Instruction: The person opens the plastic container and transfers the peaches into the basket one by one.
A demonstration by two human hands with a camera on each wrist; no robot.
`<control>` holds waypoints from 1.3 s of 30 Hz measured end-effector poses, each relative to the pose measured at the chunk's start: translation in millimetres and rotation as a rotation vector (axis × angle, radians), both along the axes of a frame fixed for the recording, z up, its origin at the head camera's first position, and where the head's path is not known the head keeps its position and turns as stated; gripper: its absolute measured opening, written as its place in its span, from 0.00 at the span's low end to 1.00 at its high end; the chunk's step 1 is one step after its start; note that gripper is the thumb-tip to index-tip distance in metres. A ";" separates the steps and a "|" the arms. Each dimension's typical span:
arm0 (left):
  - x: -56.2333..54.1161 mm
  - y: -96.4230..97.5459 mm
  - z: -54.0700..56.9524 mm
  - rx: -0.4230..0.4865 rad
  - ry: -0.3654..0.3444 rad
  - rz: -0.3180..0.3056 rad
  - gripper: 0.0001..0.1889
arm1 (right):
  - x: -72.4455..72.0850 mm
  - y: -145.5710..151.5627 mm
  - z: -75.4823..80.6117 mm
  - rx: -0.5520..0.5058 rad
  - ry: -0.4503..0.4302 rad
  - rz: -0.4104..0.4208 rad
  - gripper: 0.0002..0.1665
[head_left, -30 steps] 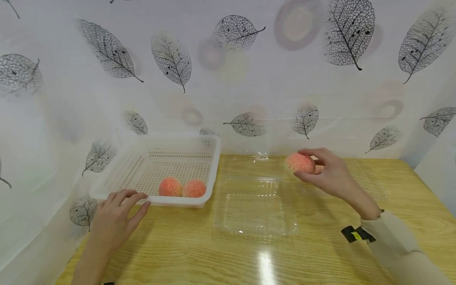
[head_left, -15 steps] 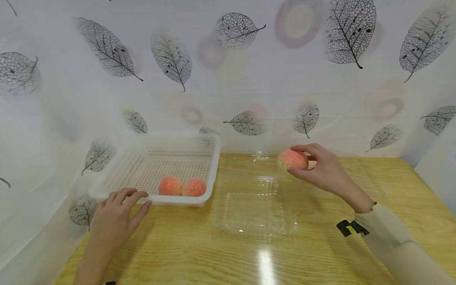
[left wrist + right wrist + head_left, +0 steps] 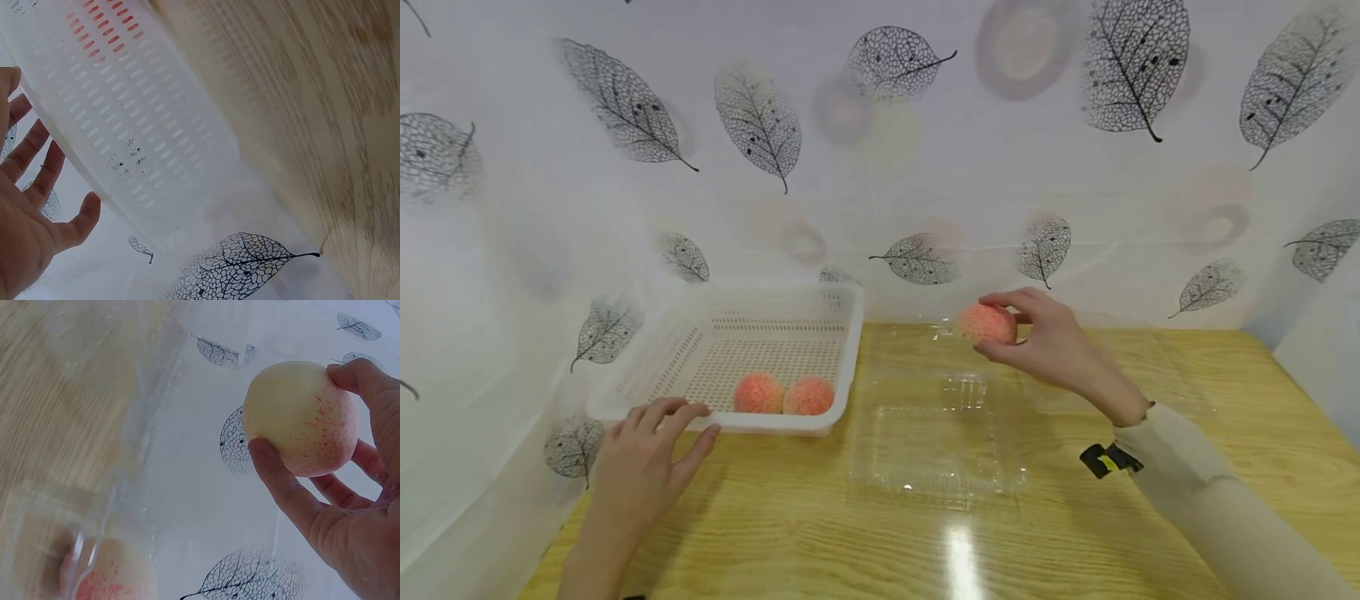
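Pink in the head view, a peach [image 3: 988, 323] hung near a clear container [image 3: 936, 446], a carrying step seemingly, next wanting a steady grip. Left wrist: the left hand [image 3: 28, 231], fingers spread, touched a basket [image 3: 125, 106]. Right wrist: the right hand [image 3: 356, 528] pinched the peach.

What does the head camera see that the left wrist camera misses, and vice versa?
Only the head view shows the right hand holding a peach and a clear container on the table. Only the left wrist view shows the palm of the left hand and red behind the outer slots of the white basket. Both show the left hand, the basket, the table and the leaf-print sheet.
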State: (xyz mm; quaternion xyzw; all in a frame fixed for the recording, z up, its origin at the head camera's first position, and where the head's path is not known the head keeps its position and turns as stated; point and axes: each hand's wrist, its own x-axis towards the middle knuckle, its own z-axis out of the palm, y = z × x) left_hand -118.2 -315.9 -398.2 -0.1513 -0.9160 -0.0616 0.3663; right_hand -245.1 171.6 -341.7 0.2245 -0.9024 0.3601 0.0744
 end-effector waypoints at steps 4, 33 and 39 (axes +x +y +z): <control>-0.1 -0.7 -0.6 0.006 -0.007 0.003 0.15 | -2.7 -13.1 3.1 -0.031 0.032 0.031 0.34; -1.9 3.2 -2.2 0.046 0.010 0.016 0.34 | -12.0 -78.6 15.3 -0.082 0.089 0.157 0.35; -2.2 2.2 -3.9 0.048 0.009 0.014 0.28 | -14.1 -91.2 12.9 -0.074 0.061 0.165 0.35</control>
